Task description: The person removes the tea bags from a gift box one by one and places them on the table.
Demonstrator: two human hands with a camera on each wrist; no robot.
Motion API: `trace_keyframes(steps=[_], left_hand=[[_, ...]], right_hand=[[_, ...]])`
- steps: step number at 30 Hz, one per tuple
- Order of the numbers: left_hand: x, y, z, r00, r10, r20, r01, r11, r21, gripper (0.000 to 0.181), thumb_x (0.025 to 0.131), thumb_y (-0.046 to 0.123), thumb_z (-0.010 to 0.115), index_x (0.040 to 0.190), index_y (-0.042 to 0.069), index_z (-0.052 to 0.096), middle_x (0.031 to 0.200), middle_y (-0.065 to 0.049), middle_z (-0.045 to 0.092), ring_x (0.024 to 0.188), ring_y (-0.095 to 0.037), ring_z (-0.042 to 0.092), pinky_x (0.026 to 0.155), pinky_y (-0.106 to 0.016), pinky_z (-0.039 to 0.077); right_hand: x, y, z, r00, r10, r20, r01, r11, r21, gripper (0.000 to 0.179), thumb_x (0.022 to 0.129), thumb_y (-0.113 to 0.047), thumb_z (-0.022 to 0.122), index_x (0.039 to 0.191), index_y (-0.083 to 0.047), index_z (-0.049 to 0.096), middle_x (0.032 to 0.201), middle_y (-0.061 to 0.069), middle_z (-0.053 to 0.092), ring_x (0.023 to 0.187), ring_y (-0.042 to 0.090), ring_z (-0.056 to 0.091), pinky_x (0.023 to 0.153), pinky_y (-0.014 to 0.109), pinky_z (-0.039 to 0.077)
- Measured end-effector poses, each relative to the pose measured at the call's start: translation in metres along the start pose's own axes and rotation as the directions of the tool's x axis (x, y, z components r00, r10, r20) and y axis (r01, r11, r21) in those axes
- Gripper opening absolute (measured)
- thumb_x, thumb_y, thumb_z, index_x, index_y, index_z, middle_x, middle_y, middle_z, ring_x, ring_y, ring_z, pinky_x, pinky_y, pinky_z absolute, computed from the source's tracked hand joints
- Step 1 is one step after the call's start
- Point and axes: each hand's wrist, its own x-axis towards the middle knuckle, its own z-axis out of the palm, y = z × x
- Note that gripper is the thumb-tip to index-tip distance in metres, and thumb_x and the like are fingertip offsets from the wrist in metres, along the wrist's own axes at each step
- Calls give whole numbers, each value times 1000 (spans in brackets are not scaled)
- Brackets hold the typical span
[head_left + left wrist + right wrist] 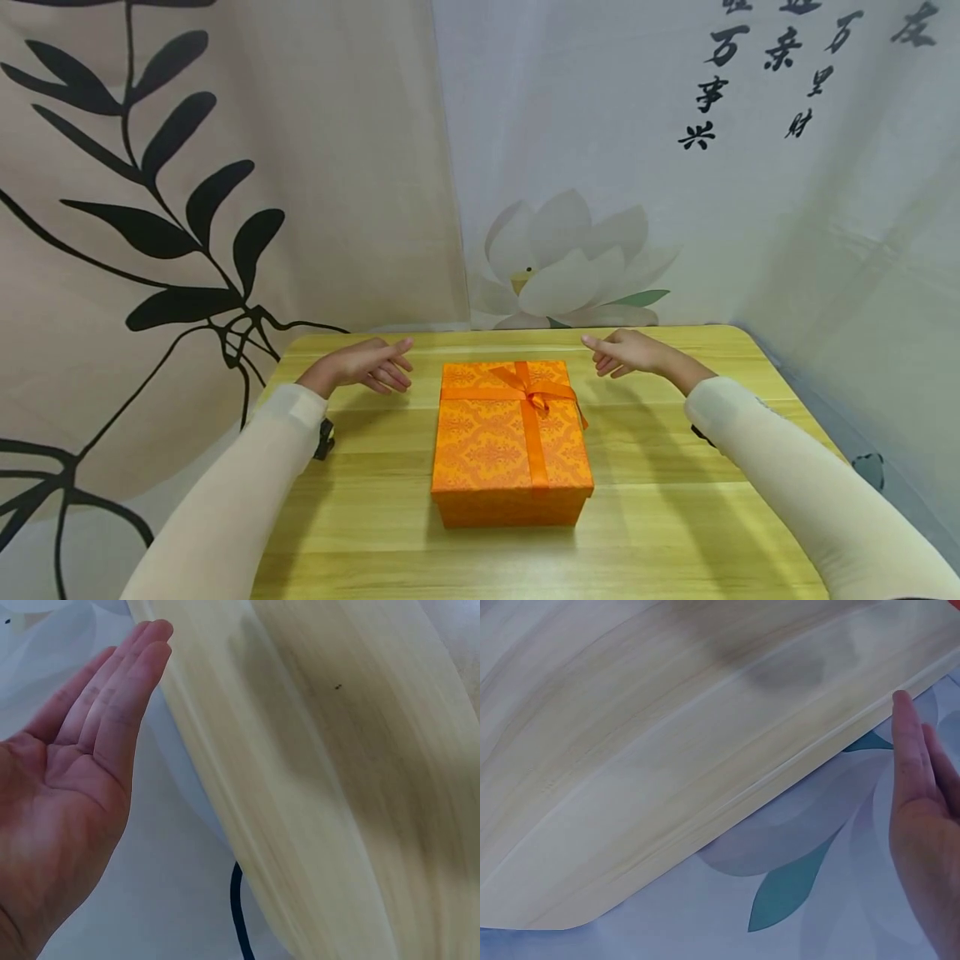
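A long, smooth cream left sleeve [225,508] and a matching right sleeve [817,483] clothe both arms. A small black fitting [324,440] juts from under the left cuff [298,405]; a dark sliver [702,434] shows beneath the right cuff [708,400]. The left grip [372,365] and right grip [628,350] are bare.

White backdrop [600,100] is carrying black Chinese characters, upper right in head view. Columns, left to right, are reading: 万事兴 [711,94], 亲 [783,50], 万里财 [821,81], 友 [915,23]. Characters above 万事兴 and 亲 are running off the top edge, so I'm not reading those.

Wood-grain table [360,508], orange ribboned box [483,446] atop
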Motion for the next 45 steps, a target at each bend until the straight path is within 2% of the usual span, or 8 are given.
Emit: trace_keyframes(steps=[6, 18, 27, 37, 45], left_hand=[[0, 2, 1, 1000, 8, 29, -7, 1000, -31, 82, 106, 64, 36, 142, -7, 55, 131, -31, 64, 120, -40, 66, 102, -54, 54], [4, 8, 7, 997, 17, 80, -13, 999, -50, 79, 108, 62, 35, 141, -7, 57, 130, -30, 65, 116, -35, 70, 98, -49, 58], [4, 12, 12, 993, 14, 114, -7, 998, -68, 77, 109, 59, 36, 141, -9, 55, 127, -30, 67, 115, -36, 70, 95, -47, 60], [5, 16, 17, 991, 19, 132, -7, 996, -93, 72, 110, 56, 35, 134, -6, 62, 122, -27, 70, 112, -37, 71, 94, -47, 60], [8, 18, 21, 988, 35, 149, -21, 995, -98, 71, 111, 54, 35, 131, -8, 62, 118, -26, 72, 111, -38, 71, 93, -46, 60]], right_hand=[[-2, -3, 2, 999, 5, 33, -6, 1000, 24, 80, 107, -61, 38, 124, 13, 63, 125, 32, 67, 115, 42, 68, 96, 48, 59], [-3, -3, 6, 996, -14, 83, 5, 994, 108, 81, 107, -61, 39, 123, 15, 62, 122, 32, 67, 114, 45, 68, 98, 52, 57], [-1, -5, 10, 992, 12, 122, -30, 989, 147, 87, 106, -64, 39, 127, 17, 60, 124, 31, 66, 113, 41, 69, 95, 45, 59], [-5, -15, 13, 988, 32, 152, -65, 974, 215, 79, 106, -64, 39, 119, 9, 65, 126, 33, 65, 113, 42, 69, 100, 51, 56], [-7, -19, 15, 980, 30, 198, -80, 966, 246, 81, 106, -64, 37, 117, 11, 65, 123, 34, 66, 107, 39, 72, 100, 53, 55]])
